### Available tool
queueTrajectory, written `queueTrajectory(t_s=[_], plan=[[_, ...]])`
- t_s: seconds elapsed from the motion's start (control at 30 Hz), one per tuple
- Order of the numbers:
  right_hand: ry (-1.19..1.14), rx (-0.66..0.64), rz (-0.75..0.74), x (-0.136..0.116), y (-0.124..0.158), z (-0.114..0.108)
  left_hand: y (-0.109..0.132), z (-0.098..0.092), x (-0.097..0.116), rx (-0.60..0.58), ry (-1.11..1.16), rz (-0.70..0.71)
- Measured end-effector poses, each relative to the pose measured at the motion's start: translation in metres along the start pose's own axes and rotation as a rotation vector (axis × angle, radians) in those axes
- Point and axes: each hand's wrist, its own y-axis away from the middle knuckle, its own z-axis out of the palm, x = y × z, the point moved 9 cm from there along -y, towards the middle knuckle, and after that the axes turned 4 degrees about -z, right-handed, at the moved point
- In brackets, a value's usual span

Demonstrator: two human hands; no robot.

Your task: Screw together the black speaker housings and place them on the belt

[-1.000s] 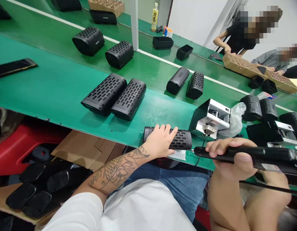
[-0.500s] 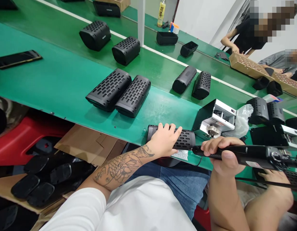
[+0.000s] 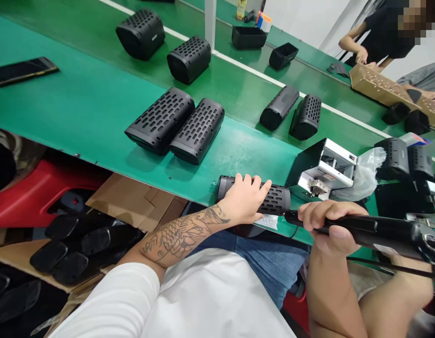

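Note:
A black perforated speaker housing [image 3: 275,199] lies on its side at the near edge of the green bench. Over it is my left hand [image 3: 246,198], its fingers curled across the top and gripping it. My right hand [image 3: 332,220] is closed around a black electric screwdriver [image 3: 383,231], held almost level. The tool's tip meets the right end of the housing, low on its near side; the screw itself is too small to make out. Under the housing a bit of bubble wrap [image 3: 268,221] shows.
Two similar housings [image 3: 199,131] stand to the left. Behind my right hand is a screw feeder [image 3: 325,171] beside a clear plastic bag [image 3: 367,173]. More housings [image 3: 189,60] sit on the green belt. A phone [image 3: 23,71] lies far left. A co-worker [image 3: 383,35] handles a cardboard tray across the belt.
The view has shifted slightly, so the belt and its housings sit higher in the picture. Both hands keep their grips, and the screwdriver tip stays at the housing's right end.

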Motion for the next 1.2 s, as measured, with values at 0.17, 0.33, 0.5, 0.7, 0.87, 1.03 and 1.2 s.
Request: queueTrajectory(t_s=[0.17,0.33,0.5,0.7,0.87,1.03,1.2], plan=[[0.066,0.016,-0.012,-0.001,-0.005,0.003,0.000,0.001,0.000,-0.009,0.008,0.001],[0.029,-0.036,-0.031,-0.002,-0.003,0.001,0.000,0.003,0.001,-0.002,-0.002,0.010],[0.003,-0.127,-0.017,0.004,0.003,0.001,0.001,0.004,0.002,-0.005,-0.003,0.010],[0.037,0.047,0.039,0.004,0.008,-0.003,0.000,0.005,0.001,0.015,0.011,0.010],[0.196,0.423,0.013,-0.020,-0.003,-0.061,0.000,0.004,0.002,0.033,-0.006,0.017],[0.557,0.979,-0.109,-0.019,-0.012,-0.147,-0.002,0.004,0.013,-0.041,-0.007,0.022],[0.553,0.934,-0.022,0.016,-0.014,-0.160,0.007,-0.003,0.006,0.022,0.054,0.108]])
